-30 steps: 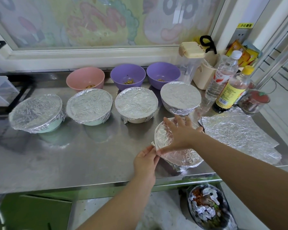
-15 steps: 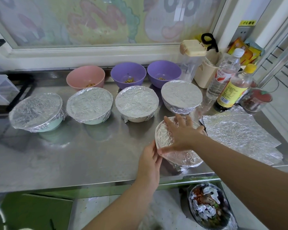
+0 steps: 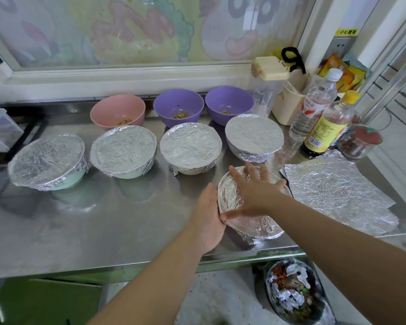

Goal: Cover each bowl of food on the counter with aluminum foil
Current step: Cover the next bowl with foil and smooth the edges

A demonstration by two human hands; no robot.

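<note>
Five bowls (image 3: pixel 131 175) wore foil (image 3: pixel 253 134). On the nearest bowl (image 3: pixel 256 228), at the counter's (image 3: pixel 103 219) five o'clock edge, the right hand (image 3: pixel 253 191) lay spread on top and the left hand (image 3: pixel 208 219) pressed its nine o'clock side, neither grip clenched. The thin foil looked easily torn, best crimped under the rim.

Foil-wrapped front bowl (image 3: pixel 256 228): contents hidden; floor bin (image 3: pixel 295 299) cut by bottom edge.
</note>
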